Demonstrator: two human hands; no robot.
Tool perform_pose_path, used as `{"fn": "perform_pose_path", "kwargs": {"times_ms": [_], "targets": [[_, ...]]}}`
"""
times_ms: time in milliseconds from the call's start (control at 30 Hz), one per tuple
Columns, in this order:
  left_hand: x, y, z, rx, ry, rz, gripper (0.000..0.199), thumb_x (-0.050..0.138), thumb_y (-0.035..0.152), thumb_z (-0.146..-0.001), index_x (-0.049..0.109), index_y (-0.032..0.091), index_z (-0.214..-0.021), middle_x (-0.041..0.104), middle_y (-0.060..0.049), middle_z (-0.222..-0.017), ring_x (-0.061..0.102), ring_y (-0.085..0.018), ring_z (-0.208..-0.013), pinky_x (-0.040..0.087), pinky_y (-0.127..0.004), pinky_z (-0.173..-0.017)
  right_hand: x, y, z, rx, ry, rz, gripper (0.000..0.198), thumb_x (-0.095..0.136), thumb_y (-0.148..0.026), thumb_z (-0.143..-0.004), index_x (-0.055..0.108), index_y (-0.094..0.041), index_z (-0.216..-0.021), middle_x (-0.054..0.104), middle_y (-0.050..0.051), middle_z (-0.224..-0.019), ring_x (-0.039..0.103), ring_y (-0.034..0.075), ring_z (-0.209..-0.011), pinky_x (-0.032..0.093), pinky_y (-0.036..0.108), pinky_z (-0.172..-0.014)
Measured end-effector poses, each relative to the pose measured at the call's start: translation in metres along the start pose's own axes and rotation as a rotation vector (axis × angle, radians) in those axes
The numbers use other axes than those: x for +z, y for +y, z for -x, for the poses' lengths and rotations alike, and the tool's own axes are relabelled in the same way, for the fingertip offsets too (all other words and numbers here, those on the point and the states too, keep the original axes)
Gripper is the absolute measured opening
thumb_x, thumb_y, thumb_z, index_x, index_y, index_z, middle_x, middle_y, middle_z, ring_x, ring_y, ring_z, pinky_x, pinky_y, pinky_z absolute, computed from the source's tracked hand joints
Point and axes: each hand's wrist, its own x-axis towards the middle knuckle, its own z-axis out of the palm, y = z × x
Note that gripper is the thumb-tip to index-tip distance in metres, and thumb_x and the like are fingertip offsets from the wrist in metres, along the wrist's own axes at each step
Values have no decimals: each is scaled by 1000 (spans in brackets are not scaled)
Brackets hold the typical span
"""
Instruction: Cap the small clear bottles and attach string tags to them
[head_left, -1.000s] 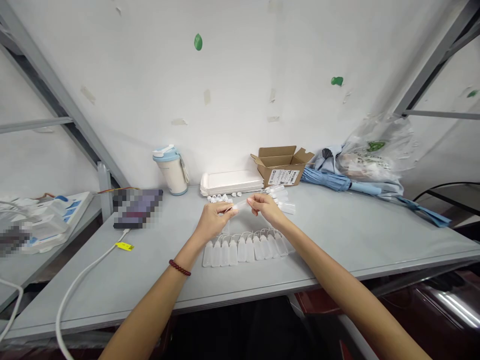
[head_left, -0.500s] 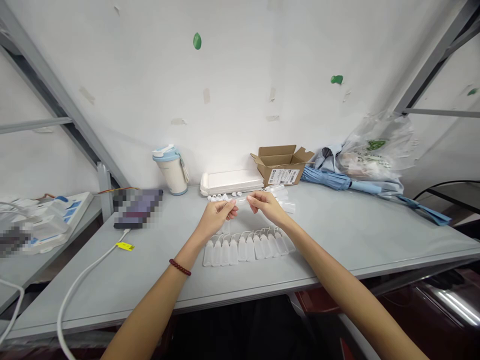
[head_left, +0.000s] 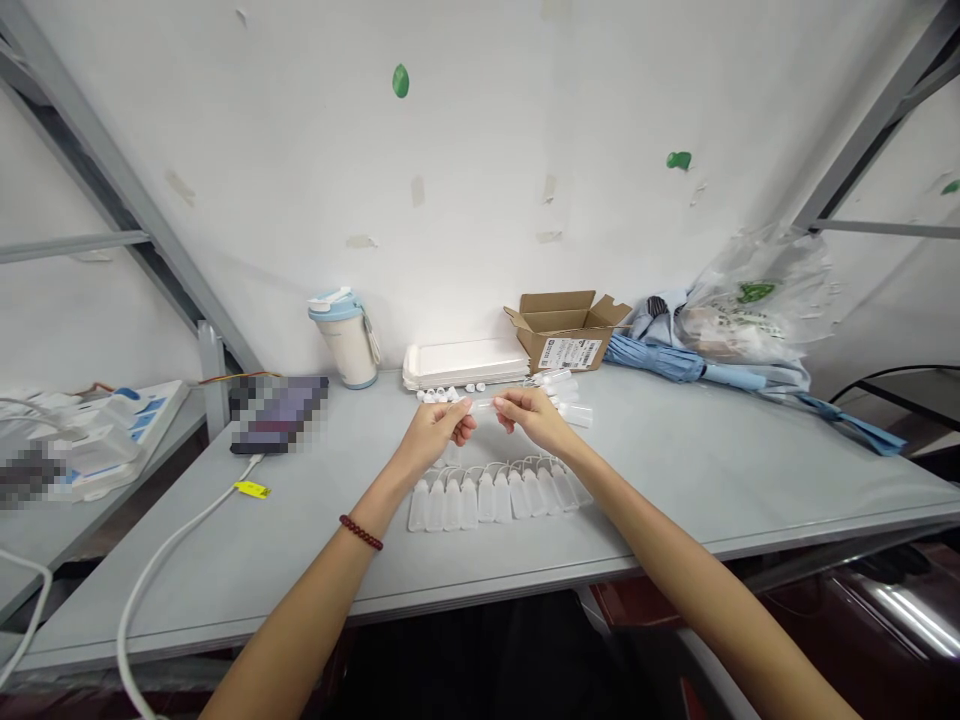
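Both hands meet above the middle of the table, fingers pinched. Between them stretches a small clear tube-like piece (head_left: pixel 483 403), too small to make out well. My left hand (head_left: pixel 441 428) is closed on its left end, and my right hand (head_left: pixel 529 414) pinches the right end. In front of the hands lies a row of several translucent squeeze bottles (head_left: pixel 487 498) with thin bent spouts. Behind my left hand are several small white caps (head_left: pixel 446 394). Beside my right hand lie clear bottles (head_left: pixel 576 414), partly hidden by it.
A stack of white trays (head_left: pixel 466 362) and an open cardboard box (head_left: pixel 567 335) stand against the wall. Left are a tumbler (head_left: pixel 346 340), a blurred phone (head_left: pixel 281 415) and its white cable (head_left: pixel 161 565). A blue umbrella (head_left: pixel 660 358) and a plastic bag (head_left: pixel 757 300) lie right.
The hands stay almost in place, still holding the clear piece between them; its length shows a little more plainly. The camera view has shifted slightly.
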Motion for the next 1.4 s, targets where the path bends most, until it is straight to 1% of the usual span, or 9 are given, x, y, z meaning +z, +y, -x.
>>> {"fn": "perform_pose_path", "kwargs": {"times_ms": [167, 400, 500, 600, 733, 867, 933, 1167, 1400], "targets": [[1, 1, 2, 70, -32, -134, 44, 54, 51, -78, 66, 11, -65, 62, -5, -57, 55, -13, -54, 46, -26, -56, 0, 2, -2, 76, -28, -126, 36, 54, -45, -78, 46, -18, -55, 43, -4, -49, 45, 10, -47, 39, 26, -54], [3, 5, 7, 248, -9, -433, 40, 47, 44, -83, 63, 14, -62, 58, 0, -56, 50, -12, -56, 37, -24, -54, 1, 5, -4, 168, -8, -344, 40, 64, -51, -68, 47, -18, -53, 33, -6, -47, 27, 7, -43, 39, 26, -44], [5, 5, 7, 306, 9, -506, 38, 47, 42, -84, 63, 14, -64, 55, 1, -56, 48, -12, -57, 35, -24, -56, 1, 7, -6, 169, -10, -341, 42, 64, -52, -67, 45, -18, -51, 32, -6, -47, 27, 7, -42, 38, 26, -44], [4, 1, 3, 323, 47, -478, 32, 49, 39, -83, 65, 15, -72, 62, 0, -67, 53, -14, -65, 40, -24, -62, -4, 10, -10, 155, 25, -276, 42, 60, -53, -70, 44, -19, -51, 34, -6, -45, 33, 8, -41, 37, 26, -44], [-11, -9, -6, 277, 158, -390, 30, 55, 39, -79, 66, 15, -94, 69, -6, -88, 60, -17, -80, 45, -26, -69, -30, 26, -17, 76, 267, -50, 37, 52, -50, -76, 49, -18, -58, 45, -3, -50, 44, 11, -46, 39, 26, -52], [-30, -15, -13, 251, 304, -502, 31, 54, 37, -77, 65, 14, -95, 69, -6, -82, 61, -17, -74, 46, -26, -66, -70, 53, -21, 60, 630, 259, 32, 52, -43, -75, 64, -16, -84, 58, 2, -64, 52, 17, -61, 42, 30, -65], [-35, -17, -15, 246, 344, -556, 30, 52, 34, -76, 64, 14, -95, 69, -5, -78, 61, -17, -71, 46, -27, -67, -87, 68, -22, 73, 698, 340, 37, 50, -43, -75, 67, -15, -92, 61, 4, -67, 53, 18, -64, 43, 32, -70], [-40, -28, -20, 173, 366, -634, 26, 50, 26, -78, 65, 13, -95, 70, -7, -81, 63, -19, -75, 47, -29, -72, -109, 104, -25, 100, 637, 383, 44, 48, -35, -75, 66, -13, -108, 67, 9, -87, 57, 20, -73, 44, 38, -79], [-43, -38, -25, 144, 399, -689, 22, 48, 20, -78, 66, 15, -89, 71, -7, -85, 64, -19, -77, 48, -29, -74, -110, 109, -27, 151, 580, 448, 41, 49, -31, -76, 66, -15, -110, 69, 11, -103, 61, 24, -81, 44, 43, -85]]}}
